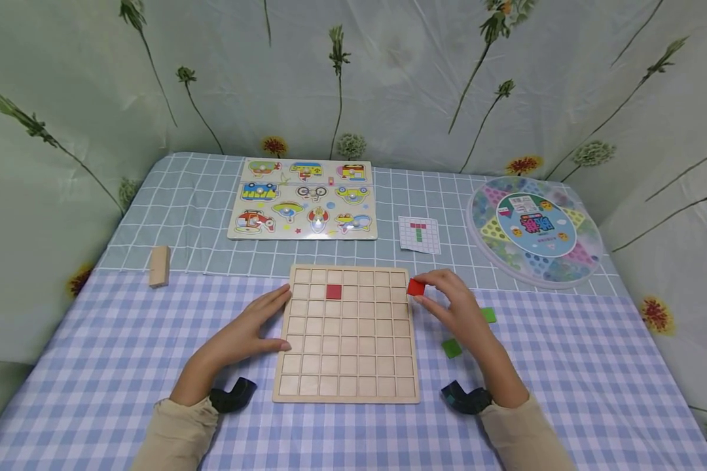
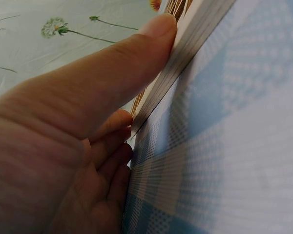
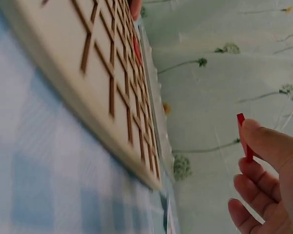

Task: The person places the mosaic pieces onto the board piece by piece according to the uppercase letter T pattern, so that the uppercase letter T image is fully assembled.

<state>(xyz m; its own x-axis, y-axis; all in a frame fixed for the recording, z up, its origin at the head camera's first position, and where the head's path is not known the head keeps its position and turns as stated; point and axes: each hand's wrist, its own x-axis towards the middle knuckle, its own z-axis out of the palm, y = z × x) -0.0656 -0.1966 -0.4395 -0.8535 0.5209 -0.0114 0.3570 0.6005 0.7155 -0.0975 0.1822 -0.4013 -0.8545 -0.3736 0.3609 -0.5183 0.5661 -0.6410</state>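
A wooden grid board (image 1: 349, 327) lies flat on the checked cloth in the middle of the head view. One red square tile (image 1: 333, 292) sits in a cell of its second row. My left hand (image 1: 247, 330) rests along the board's left edge, with thumb and fingertips touching the rim and the fingers fairly straight. Just past the board's upper right edge, my right hand (image 1: 456, 304) pinches another red square tile (image 1: 416, 287) between thumb and fingers. In the right wrist view, this held tile (image 3: 244, 138) is edge-on and raised off the cloth.
Green tiles (image 1: 452, 348) lie beside and partly behind the right forearm. Behind the board are a pattern card (image 1: 419, 235), a vehicle puzzle board (image 1: 303, 229) and a round game box (image 1: 536, 226). A wooden block (image 1: 159, 266) stands at the left.
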